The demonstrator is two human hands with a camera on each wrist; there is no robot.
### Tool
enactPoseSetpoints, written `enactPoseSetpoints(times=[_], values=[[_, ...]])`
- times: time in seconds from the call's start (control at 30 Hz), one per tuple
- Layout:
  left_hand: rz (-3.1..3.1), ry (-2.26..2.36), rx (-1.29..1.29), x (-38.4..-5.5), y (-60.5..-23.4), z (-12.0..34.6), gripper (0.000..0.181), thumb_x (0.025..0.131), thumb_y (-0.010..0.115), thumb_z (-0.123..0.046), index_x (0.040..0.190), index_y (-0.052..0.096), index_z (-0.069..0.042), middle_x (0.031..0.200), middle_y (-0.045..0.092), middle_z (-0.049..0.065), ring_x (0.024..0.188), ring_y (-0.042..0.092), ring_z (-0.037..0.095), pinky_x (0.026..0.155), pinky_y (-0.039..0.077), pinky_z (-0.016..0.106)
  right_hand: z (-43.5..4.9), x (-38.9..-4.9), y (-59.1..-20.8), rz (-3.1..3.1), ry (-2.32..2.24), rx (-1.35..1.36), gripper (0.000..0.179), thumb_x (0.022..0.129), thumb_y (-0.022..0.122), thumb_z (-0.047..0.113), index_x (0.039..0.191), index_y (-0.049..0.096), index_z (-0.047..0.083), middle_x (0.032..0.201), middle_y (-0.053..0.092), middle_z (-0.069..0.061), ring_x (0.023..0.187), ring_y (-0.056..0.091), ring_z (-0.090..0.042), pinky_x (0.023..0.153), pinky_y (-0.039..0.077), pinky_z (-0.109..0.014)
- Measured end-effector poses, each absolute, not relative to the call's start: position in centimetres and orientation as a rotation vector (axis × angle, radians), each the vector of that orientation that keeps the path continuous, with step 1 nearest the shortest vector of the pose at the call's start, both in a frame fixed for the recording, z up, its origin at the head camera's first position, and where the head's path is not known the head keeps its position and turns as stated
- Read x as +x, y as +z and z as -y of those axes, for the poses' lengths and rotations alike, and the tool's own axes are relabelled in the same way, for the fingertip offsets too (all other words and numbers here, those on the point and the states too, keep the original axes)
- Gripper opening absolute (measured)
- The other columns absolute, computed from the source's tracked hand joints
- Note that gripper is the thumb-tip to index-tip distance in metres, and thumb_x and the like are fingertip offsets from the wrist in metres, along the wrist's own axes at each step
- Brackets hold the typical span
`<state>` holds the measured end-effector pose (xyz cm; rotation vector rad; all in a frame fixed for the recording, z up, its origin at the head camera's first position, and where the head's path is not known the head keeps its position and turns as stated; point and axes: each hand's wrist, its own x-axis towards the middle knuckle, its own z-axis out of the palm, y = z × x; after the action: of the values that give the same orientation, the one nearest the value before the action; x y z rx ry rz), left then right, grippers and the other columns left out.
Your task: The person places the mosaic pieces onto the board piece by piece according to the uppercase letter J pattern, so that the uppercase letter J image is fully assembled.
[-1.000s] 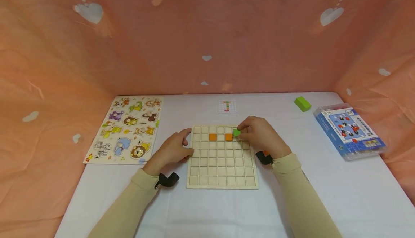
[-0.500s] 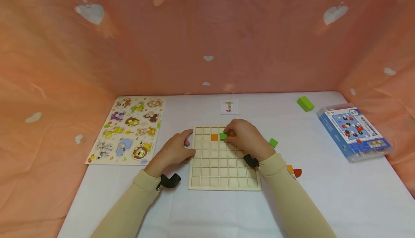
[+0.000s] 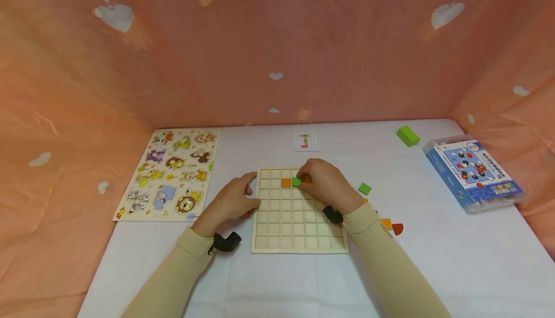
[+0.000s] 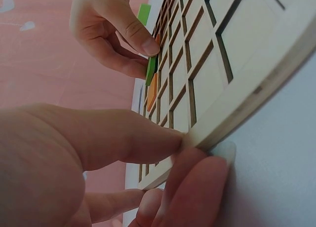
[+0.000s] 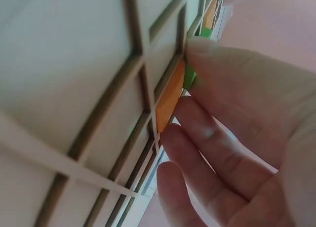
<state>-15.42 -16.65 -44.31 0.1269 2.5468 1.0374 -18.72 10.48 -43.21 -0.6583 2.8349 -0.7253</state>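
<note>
Here, lines from a head view and two wrist views of a person at a white counter (image 3: 455, 260).

Board: a pale wooden grid board (image 3: 299, 226) lies flat at the middle of the counter, its square cells mostly bare.

Right hand: the right hand (image 3: 323, 183) reaches over the far rows of the board, and its thumb and fingertips pinch a green tile (image 3: 297, 181) that sits tilted at a cell in the second row from the far edge.

Green tile: it looks not yet flat; in the left wrist view the green tile (image 4: 151, 69) stands on edge against the grid.

Orange tiles: one orange tile (image 3: 285, 182) sits in the cell just left of the green one; a second orange tile (image 5: 170, 96) shows under the right hand's fingers, just right of the green tile.

Left hand: the left hand (image 3: 231, 201) grips the left edge of the board, thumb on top and fingers beneath, as the left wrist view shows.

Progress: judging by the bare cells, only an early part is done, two orange tiles seated and the green one going in between them.

Left to place: a loose green tile (image 3: 364, 189) and orange and red pieces (image 3: 391, 226) lie on the counter right of the board.

Pattern card: a small card (image 3: 305, 141) with a coloured figure lies just beyond the board.

Elsewhere: an animal puzzle (image 3: 171, 173) at left, a green block (image 3: 407, 136) and a blue box (image 3: 474, 173) at far right.
</note>
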Motion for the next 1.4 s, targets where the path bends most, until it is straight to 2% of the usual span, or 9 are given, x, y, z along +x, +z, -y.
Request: enactPoseSetpoints(times=[0.33,0.97,1.4], values=[[-2.528,1.053,0.121,-15.37,-44.02,16.68,0.083,0.093,0.074,-0.010,0.167,0.036,-0.006,0.112,0.057,0.014,0.069,0.069,0.016,0.064,0.056,0.027,-10.23,-18.61,-43.00,-2.830,-0.716,-0.652,0.022,0.094,0.084,0.018,0.113,0.083,0.009,0.112,0.075,-0.005,0.100,0.067,-0.021,0.092,0.060,-0.041],[-2.547,1.011,0.138,-15.61,-44.24,16.69,0.083,0.093,0.074,-0.014,0.167,0.037,-0.006,0.112,0.057,0.013,0.069,0.069,0.015,0.071,0.052,0.027,-10.30,-18.65,-43.15,-2.825,-0.723,-0.634,0.022,0.094,0.084,0.017,0.114,0.083,0.009,0.112,0.074,-0.004,0.101,0.066,-0.021,0.094,0.060,-0.042],[-2.557,0.994,0.139,-15.54,-44.19,16.64,0.082,0.094,0.074,-0.015,0.167,0.037,-0.007,0.112,0.058,0.012,0.069,0.069,0.015,0.071,0.051,0.027,-10.35,-18.63,-43.11,-2.819,-0.706,-0.650,0.022,0.095,0.083,0.018,0.115,0.082,0.010,0.111,0.073,-0.004,0.102,0.066,-0.021,0.094,0.060,-0.042]])
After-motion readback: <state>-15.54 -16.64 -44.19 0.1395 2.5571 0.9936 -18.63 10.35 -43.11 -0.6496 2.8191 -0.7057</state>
